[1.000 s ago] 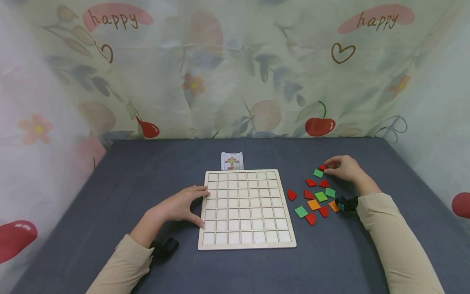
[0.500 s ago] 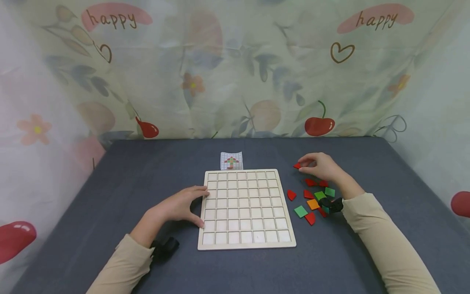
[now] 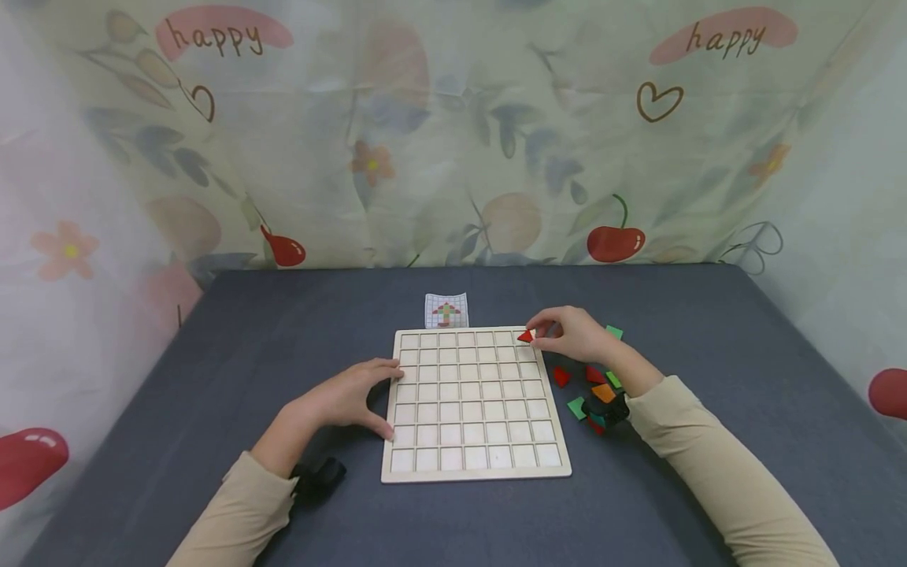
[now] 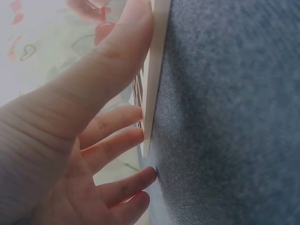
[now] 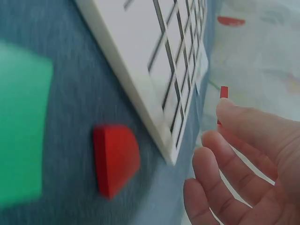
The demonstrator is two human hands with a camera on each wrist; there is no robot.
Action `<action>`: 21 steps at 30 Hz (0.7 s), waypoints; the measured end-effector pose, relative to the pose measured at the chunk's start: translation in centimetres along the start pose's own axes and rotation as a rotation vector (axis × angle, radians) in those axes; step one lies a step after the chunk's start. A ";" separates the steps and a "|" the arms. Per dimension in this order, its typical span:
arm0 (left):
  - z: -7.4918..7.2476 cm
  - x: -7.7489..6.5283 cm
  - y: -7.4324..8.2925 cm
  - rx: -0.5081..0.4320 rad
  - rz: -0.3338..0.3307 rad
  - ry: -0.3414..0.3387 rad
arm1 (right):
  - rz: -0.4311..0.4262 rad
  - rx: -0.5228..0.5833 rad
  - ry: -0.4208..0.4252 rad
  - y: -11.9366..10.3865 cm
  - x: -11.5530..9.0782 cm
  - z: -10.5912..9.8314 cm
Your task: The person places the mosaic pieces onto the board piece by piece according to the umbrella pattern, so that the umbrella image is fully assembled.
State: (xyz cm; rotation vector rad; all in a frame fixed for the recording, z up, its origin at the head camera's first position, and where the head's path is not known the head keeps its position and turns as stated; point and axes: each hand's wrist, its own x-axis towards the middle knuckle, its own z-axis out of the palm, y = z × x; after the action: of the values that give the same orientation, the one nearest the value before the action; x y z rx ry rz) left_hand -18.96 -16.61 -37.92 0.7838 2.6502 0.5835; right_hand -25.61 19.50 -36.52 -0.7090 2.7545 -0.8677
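Mid-table, on dark blue-grey cloth, a pale wooden board ruled into square cells; no piece sits in any cell in view, so I judge the laying-out to be at its very start. Left hand: fingers spread, thumb and fingertips resting at the board's left edge, seemingly to steady it. Right hand: over the board's far right corner, thumb and finger pinching a small red wedge-shaped piece, not yet seated. Just beyond the far edge, a small white paper card printed with a grid and a red, green and orange figure, likely the guide. Loose on the cloth to the board's right, all left to do by my reading: flat green squares, a flat orange square, flat red wedges. No sure count; the right forearm and black wrist camera cover part of the group. Against half a second ago: right hand and its piece were out to the right, clear of the board, and have since come across to its corner; the farthest green square, hidden then, shows again. Left hand and board unmoved.
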 end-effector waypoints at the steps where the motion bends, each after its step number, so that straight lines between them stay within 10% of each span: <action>1: 0.0 0.0 0.0 0.000 0.000 0.000 | -0.005 0.000 -0.010 -0.2 0.1 0.2; 21: -0.1 -0.1 0.1 -0.008 -0.003 -0.003 | -0.076 0.003 -0.148 -4.5 3.1 3.5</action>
State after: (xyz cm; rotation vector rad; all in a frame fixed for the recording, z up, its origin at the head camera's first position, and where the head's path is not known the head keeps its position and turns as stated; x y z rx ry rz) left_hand -18.87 -16.58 -37.79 0.7779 2.6449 0.5909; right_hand -25.54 13.03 -36.84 -0.8470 2.6108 -0.7987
